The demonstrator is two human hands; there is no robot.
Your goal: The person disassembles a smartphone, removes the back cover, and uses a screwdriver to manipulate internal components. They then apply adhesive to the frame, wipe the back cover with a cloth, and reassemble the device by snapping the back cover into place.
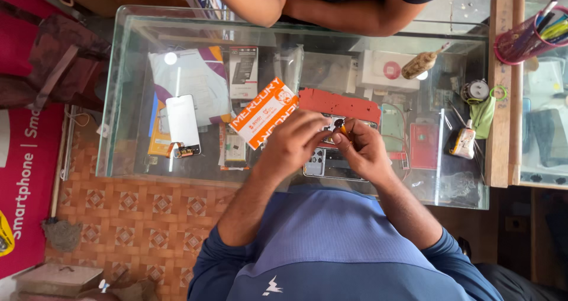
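My left hand (293, 142) rests on an opened smartphone (327, 162) lying face down on the glass counter (124, 88) and steadies it. My right hand (362, 150) pinches a small screwdriver (341, 126) with a yellow grip, its tip down on the phone's upper part. A red rectangular mat or cover (338, 104) lies just beyond the phone. Most of the phone is hidden under both hands.
An orange-and-white flat box (264, 112) lies left of my hands, a white phone screen with its flex cable (183, 123) further left. A brush (421, 63), tape roll (475, 90), glue bottle (462, 142) and pen basket (531, 36) sit right. Another person's arms (307, 5) lean on the far edge.
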